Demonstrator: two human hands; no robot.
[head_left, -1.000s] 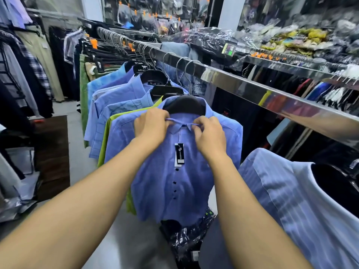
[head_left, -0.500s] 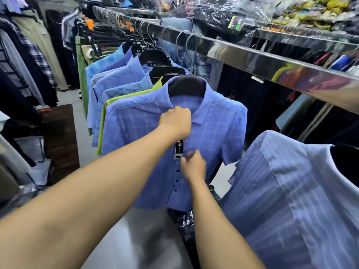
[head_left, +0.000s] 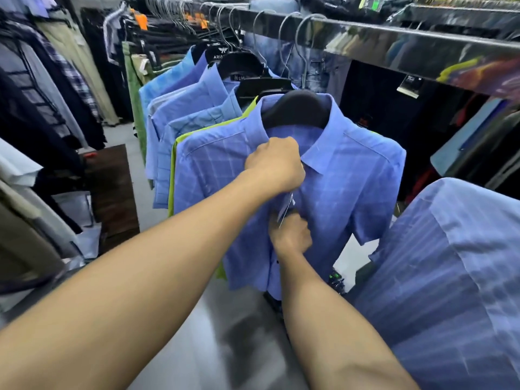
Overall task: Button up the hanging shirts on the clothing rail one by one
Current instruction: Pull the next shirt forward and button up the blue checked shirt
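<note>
A blue checked short-sleeved shirt [head_left: 346, 178] hangs on a black hanger [head_left: 295, 111] from the shiny clothing rail [head_left: 394, 43]. My left hand [head_left: 277, 164] grips the shirt front just below the collar. Lower down, my right hand [head_left: 291, 235] pinches the placket beside a paper tag [head_left: 285, 209]. Dark buttons show below my right hand. A striped pale blue shirt [head_left: 450, 263] hangs nearest me on the right. Behind the checked shirt hang a lime green shirt [head_left: 180, 142] and several more blue shirts [head_left: 185, 105].
Dark and plaid garments [head_left: 42, 88] hang on another rack at the left. A dark brown mat [head_left: 112, 190] lies on the grey floor [head_left: 197, 347]. Black hangers and clothes fill the far rail; dark clothes hang behind the rail on the right.
Both hands left the collar. My right hand dropped down the placket to the tag, my left hand now grips just under the collar. The view has moved closer to the shirt.
</note>
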